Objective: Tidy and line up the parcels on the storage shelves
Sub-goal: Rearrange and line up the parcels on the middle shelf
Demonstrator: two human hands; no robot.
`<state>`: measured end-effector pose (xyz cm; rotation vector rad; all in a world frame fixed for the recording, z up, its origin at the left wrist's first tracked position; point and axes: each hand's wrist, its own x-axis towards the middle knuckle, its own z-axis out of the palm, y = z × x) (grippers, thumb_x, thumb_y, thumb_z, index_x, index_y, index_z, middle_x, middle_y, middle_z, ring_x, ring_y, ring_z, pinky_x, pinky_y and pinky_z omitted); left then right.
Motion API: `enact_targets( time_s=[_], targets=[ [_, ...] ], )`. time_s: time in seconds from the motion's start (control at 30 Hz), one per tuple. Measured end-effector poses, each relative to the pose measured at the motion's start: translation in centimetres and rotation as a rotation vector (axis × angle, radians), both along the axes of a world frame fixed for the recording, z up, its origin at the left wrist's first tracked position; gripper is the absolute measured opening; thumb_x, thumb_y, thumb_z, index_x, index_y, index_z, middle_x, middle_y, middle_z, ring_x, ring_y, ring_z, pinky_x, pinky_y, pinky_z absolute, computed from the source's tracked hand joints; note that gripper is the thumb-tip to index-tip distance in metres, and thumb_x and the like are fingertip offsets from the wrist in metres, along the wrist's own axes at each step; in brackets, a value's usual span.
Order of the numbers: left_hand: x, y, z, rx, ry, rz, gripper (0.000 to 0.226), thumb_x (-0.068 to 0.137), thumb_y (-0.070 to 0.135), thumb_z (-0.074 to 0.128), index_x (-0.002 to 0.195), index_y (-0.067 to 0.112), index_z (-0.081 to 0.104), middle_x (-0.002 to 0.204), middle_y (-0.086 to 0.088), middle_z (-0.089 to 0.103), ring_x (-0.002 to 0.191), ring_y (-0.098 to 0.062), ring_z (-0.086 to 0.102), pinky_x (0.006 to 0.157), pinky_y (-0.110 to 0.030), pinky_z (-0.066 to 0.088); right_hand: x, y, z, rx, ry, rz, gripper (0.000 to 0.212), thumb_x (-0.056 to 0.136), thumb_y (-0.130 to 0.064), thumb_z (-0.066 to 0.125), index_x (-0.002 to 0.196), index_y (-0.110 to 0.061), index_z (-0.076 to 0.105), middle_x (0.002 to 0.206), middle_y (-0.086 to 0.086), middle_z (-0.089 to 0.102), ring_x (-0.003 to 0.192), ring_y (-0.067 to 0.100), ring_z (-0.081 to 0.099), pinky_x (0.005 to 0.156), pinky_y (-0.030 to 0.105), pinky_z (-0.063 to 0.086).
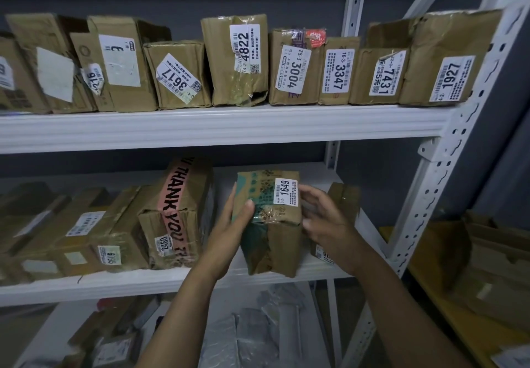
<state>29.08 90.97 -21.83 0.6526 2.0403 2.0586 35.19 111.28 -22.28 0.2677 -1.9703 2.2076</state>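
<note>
The brown cardboard parcel (272, 224), wrapped in clear tape over green print, stands upright at the front edge of the white metal middle shelf (143, 284). Its white label (286, 192) reads 1649. The left hand (235, 221) grasps the parcel's left side: the thumb (248, 207) lies across the front face and the other fingers curl round behind, out of sight. The right hand (327, 221) is at the parcel's right side, its fingers (308, 191) loosely spread and half bent, the tips at the label's right edge. It clasps nothing, and motion blur hides whether the tips press the parcel.

Just left of the parcel stands a creased brown box with pink THANK YOU tape (177, 215), labelled 2460. To the parcel's right a small brown box (344, 198) is mostly covered by the right hand, its label cut off. Above the parcel, the white upper shelf (200, 129) carries a row of labelled brown parcels, among them one marked 4822 (238, 61). Below the parcel lie grey plastic mailing bags (258, 333), dim and hard to make out.
</note>
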Motion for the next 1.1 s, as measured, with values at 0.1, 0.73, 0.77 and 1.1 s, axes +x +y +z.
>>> enact_targets(
  time_s=[0.1, 0.73, 0.77, 1.1],
  targets=[
    [0.0, -0.5, 0.0, 0.007, 0.026, 0.050, 0.063, 0.076, 0.066, 0.059, 0.134, 0.048, 0.045, 0.127, 0.018, 0.059, 0.117, 0.000, 0.056, 0.101, -0.030, 0.046, 0.3, -0.2, 1.0, 0.137, -0.086, -0.150, 0.076, 0.072, -0.047, 0.080, 0.134, -0.049, 0.038, 0.147, -0.009, 0.036, 0.126, 0.014, 0.049, 0.102, 0.039, 0.046],
    [1.3, 0.5, 4.0, -0.540, 0.253, -0.094, 0.144, 0.063, 0.031, 0.089, 0.146, 0.029, -0.029, 0.152, 0.010, 0.004, 0.136, -0.002, 0.014, 0.112, -0.024, 0.017, 1.5, -0.4, 0.5, 0.313, -0.062, -0.355, 0.065, 0.074, -0.013, 0.081, 0.122, -0.034, 0.044, 0.122, -0.010, 0.055, 0.114, 0.010, 0.054, 0.091, 0.031, 0.051],
    [0.8, 0.4, 4.4, -0.597, 0.286, -0.139, 0.142, 0.064, 0.027, 0.088, 0.146, 0.030, -0.028, 0.153, 0.011, 0.004, 0.138, -0.005, 0.015, 0.112, -0.023, 0.018, 1.5, -0.1, 0.1, 0.322, -0.065, -0.347, 0.074, 0.072, -0.014, 0.083, 0.129, -0.035, 0.040, 0.130, -0.006, 0.052, 0.117, 0.012, 0.053, 0.094, 0.033, 0.050],
    [-1.0, -0.5, 4.3, -0.545, 0.221, -0.265, 0.116, 0.078, 0.008, 0.077, 0.151, 0.035, -0.008, 0.141, 0.019, 0.043, 0.115, 0.008, 0.052, 0.089, -0.008, 0.044, 1.9, 1.6, 0.3, 0.362, -0.153, -0.165, 0.105, 0.080, -0.015, 0.076, 0.148, -0.048, 0.003, 0.138, -0.015, 0.034, 0.110, 0.016, 0.061, 0.070, 0.025, 0.057]
  ],
)
